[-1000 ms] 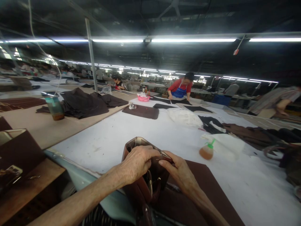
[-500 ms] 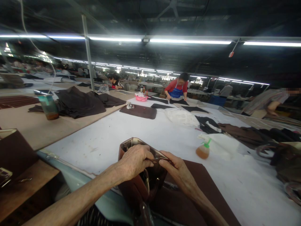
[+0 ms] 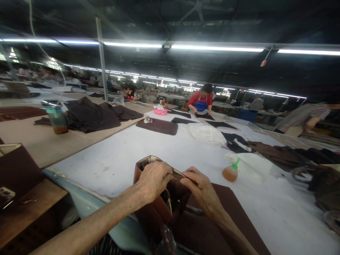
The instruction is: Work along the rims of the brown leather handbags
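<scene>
A brown handbag [image 3: 152, 214] stands open at the near edge of the table, its pale-edged mouth facing up. My left hand [image 3: 155, 180] reaches over the opening, fingers closed in a pinch at the inner edge; its fingertips are partly hidden. With thumb and fingers, my right hand [image 3: 200, 187] grips the far rim of the same bag. Between the hands the dark interior shows, with a small bit of shiny metal [image 3: 178, 201]. A wide brown flap [image 3: 233, 209] spreads to the right under my right forearm. The handle [image 3: 168, 239] hangs in front, apparently wrapped in clear plastic.
A squeeze bottle with green spout [image 3: 230, 172] stands right on the white table [image 3: 111, 156]. Another brown bag [image 3: 20, 177] sits left on a wooden surface. Dark leather pieces [image 3: 91, 115], a teal-lidded cup [image 3: 57, 120] and a pink basket [image 3: 160, 111] lie beyond. Co-workers stand at the back.
My left hand has shifted slightly up and right along the bag's inner edge. My right hand keeps its grip on the rim, and the whole view has moved a little.
</scene>
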Available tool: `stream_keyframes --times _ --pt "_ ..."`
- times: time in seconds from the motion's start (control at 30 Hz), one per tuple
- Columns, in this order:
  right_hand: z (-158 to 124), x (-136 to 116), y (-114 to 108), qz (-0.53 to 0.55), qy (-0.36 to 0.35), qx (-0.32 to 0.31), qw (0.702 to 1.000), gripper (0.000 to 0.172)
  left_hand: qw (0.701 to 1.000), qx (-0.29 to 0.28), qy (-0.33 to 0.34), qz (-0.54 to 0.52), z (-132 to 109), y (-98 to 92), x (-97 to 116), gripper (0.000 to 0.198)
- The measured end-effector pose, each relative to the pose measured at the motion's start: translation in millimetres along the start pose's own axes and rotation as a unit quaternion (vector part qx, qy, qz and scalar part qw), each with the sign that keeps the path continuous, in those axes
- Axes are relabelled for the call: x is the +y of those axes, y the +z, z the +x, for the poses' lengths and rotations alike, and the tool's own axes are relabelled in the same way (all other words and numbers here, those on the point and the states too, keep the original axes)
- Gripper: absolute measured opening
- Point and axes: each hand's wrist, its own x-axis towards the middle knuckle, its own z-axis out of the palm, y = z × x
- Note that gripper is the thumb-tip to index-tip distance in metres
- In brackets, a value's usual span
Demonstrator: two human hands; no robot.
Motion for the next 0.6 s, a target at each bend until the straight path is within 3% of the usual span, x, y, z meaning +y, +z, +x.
stream_keyframes --times 0.2,0.6 --pt "0.4 4.9 2.7 -0.001 -0.007 0.010 1.000 0.028 0.998 0.025 -0.044 0.049 1.4 4.0 2.1 0.020" --pt "2.0 4.0 4.3 -0.007 -0.012 0.020 1.000 0.029 0.988 0.068 -0.051 0.125 3.9 6.2 8.3 0.018"
